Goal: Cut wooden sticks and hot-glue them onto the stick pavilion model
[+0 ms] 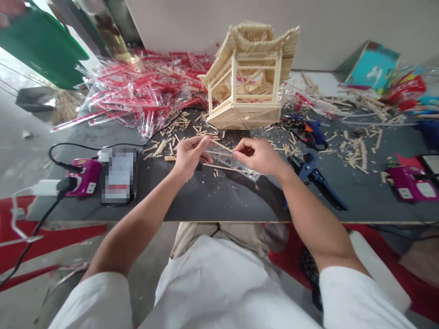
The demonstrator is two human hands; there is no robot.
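Dark grey tabletop (206, 205), pale wall (185, 27) behind. My L hand (190, 155) and R hand (259, 156) are both closed to a thumb-and-finger pinch, spaced along a thin wooden stick (221, 145) above a clear plastic stencil ruler (253, 175); 2nd stick (219, 167) lies by the ruler's near edge. Just beyond, approx. centre, stands the stick-built pavilion model (254, 97): frame & roof (290, 41) up, sides open, so I'd judge it well along. Held stick isn't fixed to it; can't tell what else is left. Glue gun (314, 130) R of model, blue hand cutter (321, 181) nr R forearm (305, 208); phone (118, 178) + purple power adapter (85, 176) off L; red-and-clear wrappers (137, 89) heaped at back.
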